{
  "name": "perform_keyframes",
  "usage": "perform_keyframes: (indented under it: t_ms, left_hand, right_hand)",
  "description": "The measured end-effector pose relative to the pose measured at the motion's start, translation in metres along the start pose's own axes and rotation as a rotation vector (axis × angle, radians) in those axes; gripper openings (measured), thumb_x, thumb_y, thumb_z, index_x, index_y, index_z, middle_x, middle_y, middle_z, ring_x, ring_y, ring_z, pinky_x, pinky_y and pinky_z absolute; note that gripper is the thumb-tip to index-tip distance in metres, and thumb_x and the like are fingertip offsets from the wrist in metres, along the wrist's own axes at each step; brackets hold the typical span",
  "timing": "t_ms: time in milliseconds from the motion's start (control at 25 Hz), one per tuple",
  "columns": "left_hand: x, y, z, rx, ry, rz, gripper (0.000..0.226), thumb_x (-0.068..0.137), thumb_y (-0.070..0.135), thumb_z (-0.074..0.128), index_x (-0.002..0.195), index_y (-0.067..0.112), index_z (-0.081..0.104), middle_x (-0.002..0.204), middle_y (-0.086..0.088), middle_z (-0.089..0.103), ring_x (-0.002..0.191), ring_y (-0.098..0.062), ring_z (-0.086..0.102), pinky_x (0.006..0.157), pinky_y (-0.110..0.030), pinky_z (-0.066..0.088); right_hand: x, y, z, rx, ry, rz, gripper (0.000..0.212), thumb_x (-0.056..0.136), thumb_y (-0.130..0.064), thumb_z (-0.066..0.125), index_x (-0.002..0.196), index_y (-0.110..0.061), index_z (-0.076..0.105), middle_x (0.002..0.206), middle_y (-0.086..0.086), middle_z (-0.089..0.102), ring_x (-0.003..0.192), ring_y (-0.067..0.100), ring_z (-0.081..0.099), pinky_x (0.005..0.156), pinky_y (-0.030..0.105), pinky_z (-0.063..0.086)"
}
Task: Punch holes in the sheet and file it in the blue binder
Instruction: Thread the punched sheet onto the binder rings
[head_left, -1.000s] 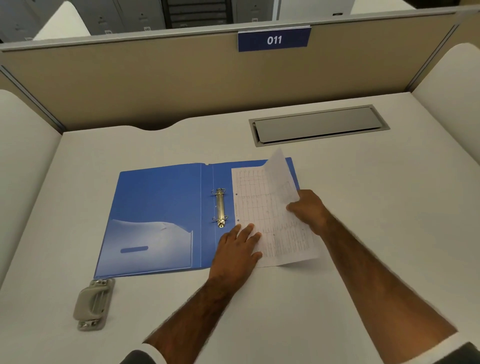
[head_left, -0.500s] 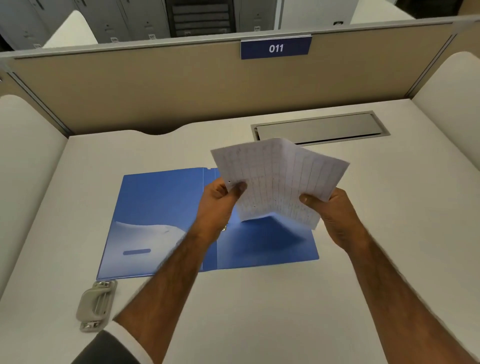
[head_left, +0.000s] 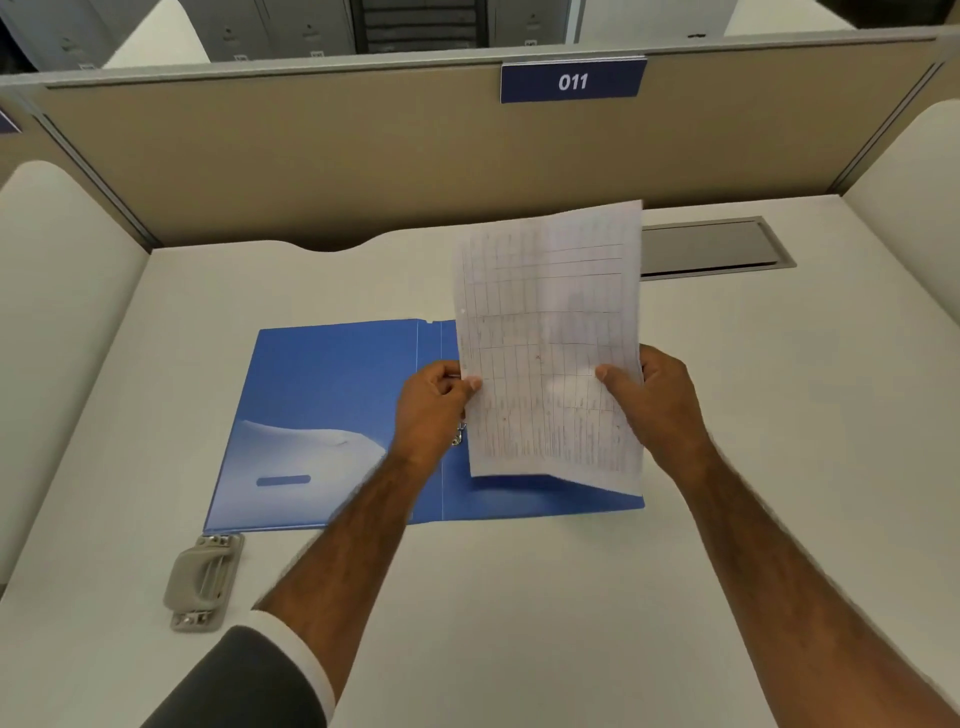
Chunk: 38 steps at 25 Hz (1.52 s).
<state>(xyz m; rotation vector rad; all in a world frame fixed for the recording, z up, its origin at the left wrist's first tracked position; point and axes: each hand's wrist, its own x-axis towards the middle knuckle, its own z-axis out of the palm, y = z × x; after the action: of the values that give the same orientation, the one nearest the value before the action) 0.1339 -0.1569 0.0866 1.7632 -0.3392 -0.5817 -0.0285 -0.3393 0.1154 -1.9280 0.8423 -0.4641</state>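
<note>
A white sheet (head_left: 550, 338) printed with a table is held upright in the air above the open blue binder (head_left: 332, 395). My left hand (head_left: 431, 405) pinches the sheet's left edge and my right hand (head_left: 654, 400) grips its right edge. A small punched hole shows near the sheet's left edge. The binder lies flat on the desk, its metal ring mechanism (head_left: 458, 435) mostly hidden behind my left hand and the sheet. A grey hole punch (head_left: 202, 579) sits on the desk in front of the binder's left corner.
The white desk (head_left: 519, 597) is fenced by a beige partition (head_left: 363, 156) at the back with a "011" label (head_left: 573, 81). A grey cable hatch (head_left: 711, 248) lies at the back right. Rounded white side panels stand left and right.
The sheet lay on the binder's right half; both hands lifted it off, and it has gone from a sideways tilt to upright in front of me.
</note>
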Motion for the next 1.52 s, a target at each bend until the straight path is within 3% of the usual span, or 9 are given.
perform_keyframes:
  t_ms: [200,360,480,640,800,1040,1280,1400,1520]
  left_hand:
    - [-0.005,-0.033,-0.025,0.073,0.076,-0.144,0.011,0.096,0.015,0.059,0.093,0.023,0.066,0.092,0.001,0.074,0.068,-0.010,0.072,0.056,-0.013,0.055]
    - [-0.005,-0.054,-0.027,0.219,0.080,-0.142,0.005,0.095,0.019,0.063,0.097,0.018,0.067,0.094,0.002,0.069,0.080,-0.012,0.066,0.075,-0.024,0.059]
    - [-0.004,-0.060,-0.022,0.388,0.064,-0.058,0.011,0.093,0.024,0.065,0.102,0.019,0.068,0.097,0.007,0.063,0.079,-0.008,0.059,0.074,-0.017,0.048]
    - [-0.001,-0.061,-0.014,0.473,0.063,-0.021,0.017,0.092,0.029,0.066,0.108,0.022,0.067,0.107,0.007,0.054,0.093,-0.012,0.057,0.089,-0.027,0.048]
    - [0.002,-0.062,-0.012,0.457,0.020,-0.020,0.019,0.092,0.029,0.066,0.109,0.021,0.067,0.115,0.002,0.065,0.104,-0.019,0.061,0.097,-0.039,0.053]
    - [0.002,-0.059,-0.011,0.399,-0.001,-0.055,0.020,0.091,0.025,0.068,0.110,0.018,0.065,0.110,0.001,0.068,0.100,-0.017,0.064,0.093,-0.034,0.053]
    - [0.008,-0.054,-0.016,0.231,0.046,-0.128,0.015,0.092,0.015,0.067,0.107,0.015,0.064,0.103,0.001,0.067,0.086,-0.010,0.065,0.070,-0.012,0.050]
    - [0.014,-0.051,-0.014,0.227,0.020,-0.158,0.020,0.092,0.014,0.067,0.111,0.012,0.064,0.105,-0.005,0.070,0.091,-0.019,0.069,0.071,-0.016,0.051]
    - [0.019,-0.051,-0.013,0.223,0.009,-0.167,0.021,0.091,0.014,0.068,0.112,0.013,0.064,0.106,-0.003,0.069,0.089,-0.015,0.067,0.067,-0.013,0.050]
  right_hand:
    - [0.010,-0.004,0.024,-0.048,-0.064,0.028,0.017,0.096,-0.032,0.059,0.112,-0.026,0.059,0.095,-0.018,0.061,0.080,0.003,0.061,0.066,0.014,0.045]
    - [0.009,0.001,0.041,-0.069,-0.086,0.057,0.010,0.096,-0.028,0.060,0.106,-0.028,0.058,0.091,-0.018,0.059,0.078,0.003,0.059,0.062,0.012,0.040]
    - [0.008,0.006,0.044,-0.118,-0.071,0.087,0.018,0.096,-0.028,0.059,0.113,-0.022,0.060,0.102,-0.007,0.061,0.083,0.009,0.060,0.063,0.014,0.041]
    - [0.007,0.008,0.044,-0.197,-0.062,0.110,0.029,0.096,-0.030,0.058,0.121,-0.016,0.059,0.107,-0.007,0.059,0.088,0.015,0.058,0.069,0.021,0.043]
    - [0.006,0.008,0.038,-0.232,-0.035,0.095,0.016,0.096,-0.033,0.058,0.110,-0.026,0.057,0.102,-0.010,0.057,0.081,0.011,0.057,0.062,0.016,0.039]
    - [0.007,0.003,0.035,-0.258,-0.029,0.086,0.017,0.096,-0.034,0.058,0.111,-0.026,0.057,0.103,-0.011,0.055,0.070,0.001,0.051,0.059,0.012,0.035]
    - [0.003,0.005,0.038,-0.249,-0.065,0.089,0.030,0.096,-0.032,0.059,0.123,-0.018,0.060,0.105,-0.011,0.056,0.075,0.005,0.054,0.059,0.011,0.035]
    - [0.001,0.007,0.038,-0.251,-0.053,0.098,0.031,0.096,-0.033,0.059,0.123,-0.018,0.059,0.105,-0.011,0.056,0.075,0.005,0.053,0.060,0.012,0.035]
    - [0.002,0.006,0.038,-0.229,-0.032,0.103,0.032,0.096,-0.034,0.059,0.124,-0.018,0.059,0.106,-0.011,0.056,0.083,0.011,0.056,0.065,0.016,0.039]
